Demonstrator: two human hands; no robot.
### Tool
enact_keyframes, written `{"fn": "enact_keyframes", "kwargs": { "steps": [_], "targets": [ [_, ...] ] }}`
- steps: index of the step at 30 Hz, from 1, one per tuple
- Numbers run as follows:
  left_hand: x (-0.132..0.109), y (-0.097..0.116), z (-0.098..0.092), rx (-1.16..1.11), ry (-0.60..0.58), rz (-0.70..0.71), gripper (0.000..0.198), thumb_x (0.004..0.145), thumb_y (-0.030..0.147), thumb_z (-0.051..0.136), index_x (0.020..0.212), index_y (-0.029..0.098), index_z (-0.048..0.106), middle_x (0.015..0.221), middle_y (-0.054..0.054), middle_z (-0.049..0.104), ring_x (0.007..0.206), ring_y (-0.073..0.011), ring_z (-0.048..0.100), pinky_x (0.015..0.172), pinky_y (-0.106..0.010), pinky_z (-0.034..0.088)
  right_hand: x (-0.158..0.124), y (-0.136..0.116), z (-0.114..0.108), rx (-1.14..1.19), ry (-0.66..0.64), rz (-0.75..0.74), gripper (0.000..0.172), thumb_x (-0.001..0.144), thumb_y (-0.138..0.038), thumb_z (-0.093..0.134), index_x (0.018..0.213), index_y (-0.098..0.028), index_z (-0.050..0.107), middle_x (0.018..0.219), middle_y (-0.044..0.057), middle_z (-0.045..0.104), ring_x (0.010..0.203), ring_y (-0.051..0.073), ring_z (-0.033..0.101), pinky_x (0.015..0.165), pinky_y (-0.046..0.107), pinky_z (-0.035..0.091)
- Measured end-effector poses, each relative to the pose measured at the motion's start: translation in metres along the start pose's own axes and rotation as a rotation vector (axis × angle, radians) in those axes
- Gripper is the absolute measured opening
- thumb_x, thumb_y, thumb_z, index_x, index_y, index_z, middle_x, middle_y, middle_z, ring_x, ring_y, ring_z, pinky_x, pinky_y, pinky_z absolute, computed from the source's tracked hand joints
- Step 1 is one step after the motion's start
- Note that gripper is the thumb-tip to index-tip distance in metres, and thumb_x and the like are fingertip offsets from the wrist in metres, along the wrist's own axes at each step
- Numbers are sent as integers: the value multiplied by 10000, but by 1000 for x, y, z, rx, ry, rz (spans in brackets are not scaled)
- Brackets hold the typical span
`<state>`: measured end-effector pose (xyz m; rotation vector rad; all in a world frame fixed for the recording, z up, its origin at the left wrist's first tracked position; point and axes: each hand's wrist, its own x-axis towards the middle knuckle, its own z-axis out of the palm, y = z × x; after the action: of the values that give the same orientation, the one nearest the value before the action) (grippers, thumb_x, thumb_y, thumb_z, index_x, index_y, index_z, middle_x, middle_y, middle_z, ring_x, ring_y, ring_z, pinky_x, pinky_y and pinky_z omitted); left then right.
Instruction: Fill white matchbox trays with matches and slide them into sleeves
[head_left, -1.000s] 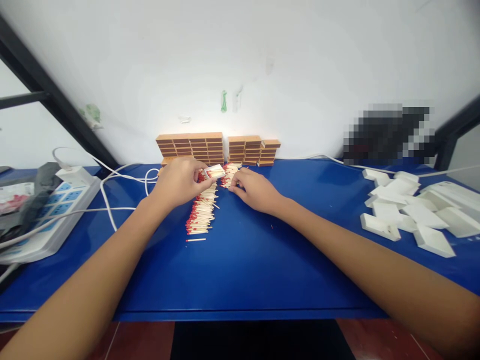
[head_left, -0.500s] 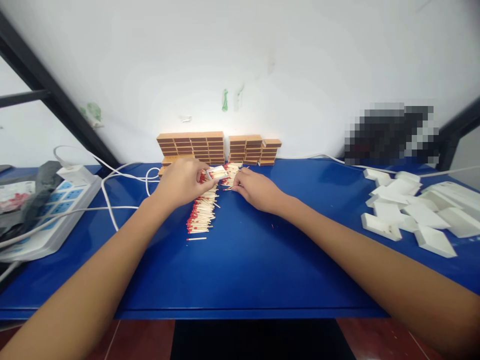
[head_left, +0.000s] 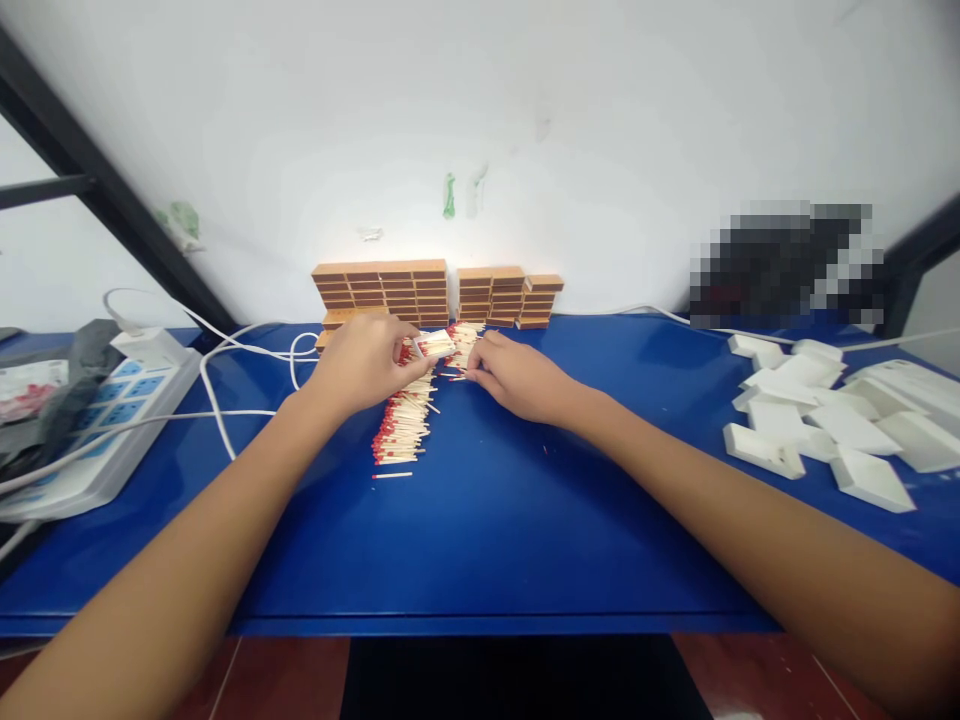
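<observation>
My left hand [head_left: 366, 366] grips a small white matchbox tray [head_left: 435, 346] between thumb and fingers, with several red-tipped matches lying in it. Just to the right, my right hand [head_left: 517, 376] is closed in a pinch at the end of a loose heap of matches [head_left: 466, 345]; fine match ends show by its fingertips. A long row of matches [head_left: 403, 428] runs toward me below the left hand, red heads to the left. One single match [head_left: 392, 475] lies apart at its near end. Part of the row is hidden behind the left hand.
Stacked brown matchboxes [head_left: 405, 290] line the wall, with a shorter stack [head_left: 491, 297] beside them. White empty trays [head_left: 814, 410] are piled at the right of the blue table [head_left: 495, 560]. A power strip [head_left: 124, 420] and white cables [head_left: 217, 400] lie at the left.
My right hand has shifted very slightly at the matches, its fingers still pinched. The left hand holds the tray in nearly the same place.
</observation>
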<state>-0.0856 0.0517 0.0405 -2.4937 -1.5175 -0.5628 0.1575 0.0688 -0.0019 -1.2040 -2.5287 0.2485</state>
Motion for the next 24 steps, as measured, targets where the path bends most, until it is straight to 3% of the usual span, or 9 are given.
{"fn": "enact_keyframes", "kwargs": {
  "steps": [7,12,20,24],
  "targets": [
    [0,-2,2,10,-2,1,371,932,522,689,949,170,805,724,-54,703,660,-202,596,629,-337,332,-6,-13,1,13,-13,11,78,1056,-221,608,1021,-186,668,1149,95,664,867,199,621,785,325,423],
    [0,-1,1,9,9,4,377,934,535,684,900,175,794,715,-51,699,656,-198,593,624,-337,328,-6,-8,0,12,1,30,61,1035,-214,644,1064,-184,688,1136,99,658,935,219,634,826,330,439],
    [1,1,1,-3,2,-1,376,925,538,703,962,179,809,723,-51,711,680,-213,622,646,-338,348,-7,-1,0,9,-44,41,93,1046,-215,622,994,-190,694,1084,95,669,871,208,633,785,322,434],
    [0,4,2,-8,-38,3,362,928,537,711,900,183,784,705,-47,691,649,-206,590,618,-335,306,-11,5,-9,24,22,-4,88,1056,-221,609,996,-196,668,1084,88,653,885,207,617,796,314,432]
  ]
}}
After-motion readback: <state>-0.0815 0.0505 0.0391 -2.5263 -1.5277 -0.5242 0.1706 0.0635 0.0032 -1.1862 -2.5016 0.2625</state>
